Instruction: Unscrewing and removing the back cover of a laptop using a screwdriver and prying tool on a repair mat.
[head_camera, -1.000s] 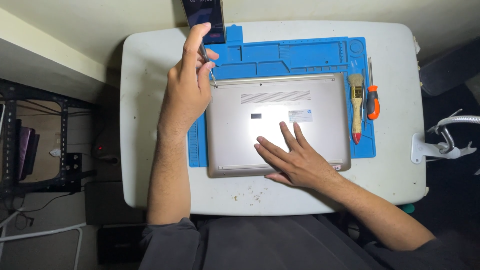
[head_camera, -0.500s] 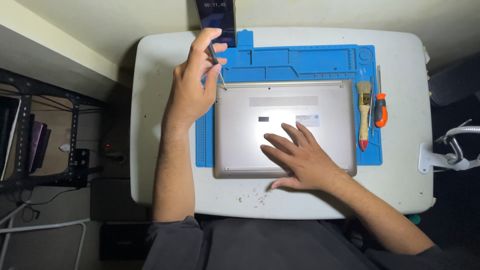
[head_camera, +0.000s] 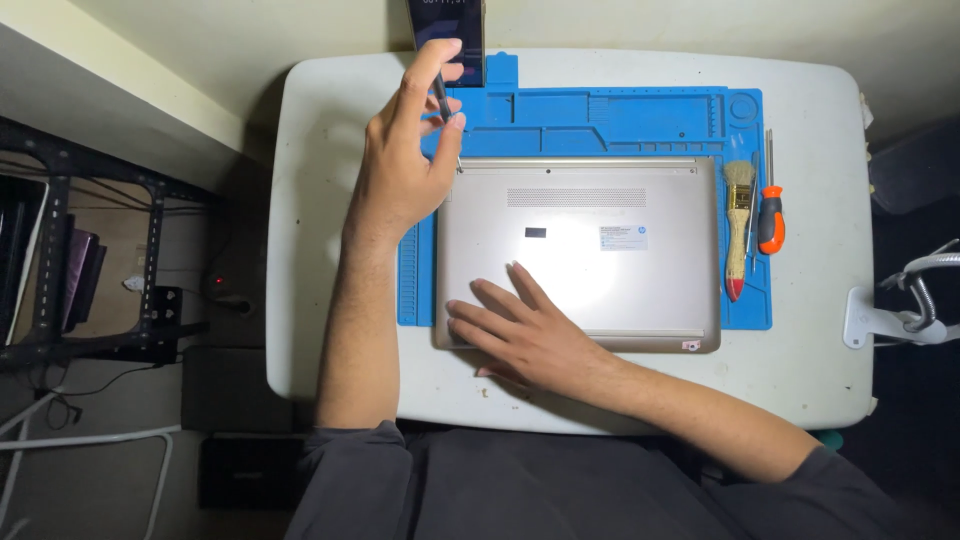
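A gold laptop (head_camera: 600, 240) lies upside down on a blue work mat (head_camera: 620, 115) on a white table (head_camera: 330, 340). My left hand (head_camera: 405, 160) is raised over the laptop's far left corner and pinches a thin dark tool (head_camera: 441, 98), whose tip points down at that corner. My right hand (head_camera: 520, 335) rests flat on the laptop's near left part, fingers spread, holding nothing.
A dark phone (head_camera: 447, 30) stands at the table's far edge, just beyond my left hand. A small brush (head_camera: 738, 225) and an orange-handled screwdriver (head_camera: 769, 210) lie on the mat right of the laptop. A dark shelf rack (head_camera: 90, 250) stands left; a white lamp clamp (head_camera: 900, 320) is at right.
The view has shifted slightly. My right hand has slid toward the laptop's near left corner. My left hand stays at the far left corner with the tool.
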